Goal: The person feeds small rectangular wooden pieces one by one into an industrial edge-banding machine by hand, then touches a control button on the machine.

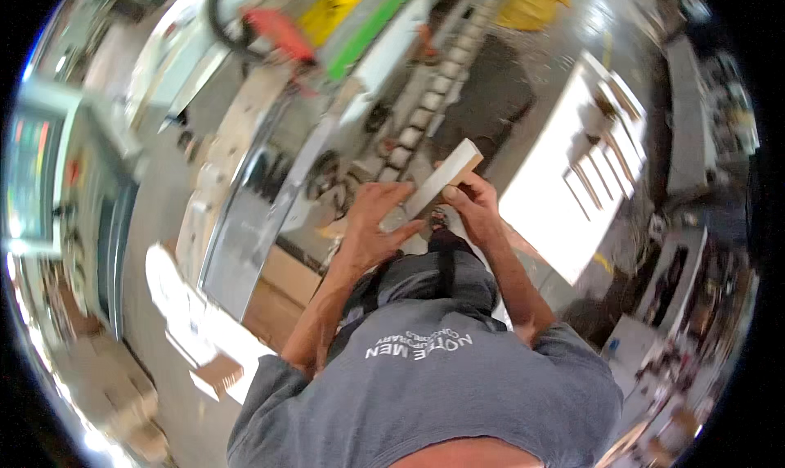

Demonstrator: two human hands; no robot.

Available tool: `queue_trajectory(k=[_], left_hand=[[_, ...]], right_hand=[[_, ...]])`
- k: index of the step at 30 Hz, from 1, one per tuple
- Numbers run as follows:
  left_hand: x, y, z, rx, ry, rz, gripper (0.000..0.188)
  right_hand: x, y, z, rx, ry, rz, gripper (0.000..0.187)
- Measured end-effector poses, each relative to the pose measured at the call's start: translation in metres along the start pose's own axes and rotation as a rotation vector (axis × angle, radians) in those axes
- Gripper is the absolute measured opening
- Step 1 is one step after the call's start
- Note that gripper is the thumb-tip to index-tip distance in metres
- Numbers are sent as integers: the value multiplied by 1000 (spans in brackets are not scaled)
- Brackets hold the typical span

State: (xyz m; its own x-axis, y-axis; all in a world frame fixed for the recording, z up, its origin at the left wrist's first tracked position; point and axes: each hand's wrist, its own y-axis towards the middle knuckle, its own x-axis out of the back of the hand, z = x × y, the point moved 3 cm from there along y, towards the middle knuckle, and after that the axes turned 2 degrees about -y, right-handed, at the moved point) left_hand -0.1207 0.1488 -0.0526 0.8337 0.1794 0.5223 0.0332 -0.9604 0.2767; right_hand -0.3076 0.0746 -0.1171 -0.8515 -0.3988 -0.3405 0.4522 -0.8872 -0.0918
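A short wooden strip (446,176), white on its broad face and pale wood along one edge, is held at a slant in front of me. My right hand (476,208) grips it from the right side, thumb pressed against its edge. Close to the strip's lower end, my left hand (374,224) has its thumb and fingers spread apart. Whether the left fingertips touch the strip is hard to tell.
Ahead runs a machine with a chain-like conveyor track (425,108) and a grey metal ledge (237,263). A bright white panel (544,202) on the right bears several similar strips (605,169). Boxy brown board pieces (282,292) lie by my left forearm. A screen (33,173) stands far left.
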Motion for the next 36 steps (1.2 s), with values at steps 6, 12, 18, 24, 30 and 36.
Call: queue_trajectory(k=[6, 12, 18, 24, 30, 36], left_hand=[[86, -60, 51, 232, 119, -425, 38], [158, -103, 103, 272, 516, -636, 34], [180, -114, 132, 136, 704, -799, 34], [188, -137, 141, 352, 671, -844, 27], [191, -130, 142, 347, 680, -863, 20], [191, -121, 147, 340, 736, -836, 15]], right_hand=[[-138, 52, -30, -179, 140, 368, 37], [-238, 53, -76, -251, -24, 476, 66], [-291, 76, -114, -244, -38, 486, 72], [-305, 85, -113, -197, -126, 518, 49], [-306, 85, -109, -167, -181, 477, 39], [-304, 89, -105, -95, -244, 453, 33]])
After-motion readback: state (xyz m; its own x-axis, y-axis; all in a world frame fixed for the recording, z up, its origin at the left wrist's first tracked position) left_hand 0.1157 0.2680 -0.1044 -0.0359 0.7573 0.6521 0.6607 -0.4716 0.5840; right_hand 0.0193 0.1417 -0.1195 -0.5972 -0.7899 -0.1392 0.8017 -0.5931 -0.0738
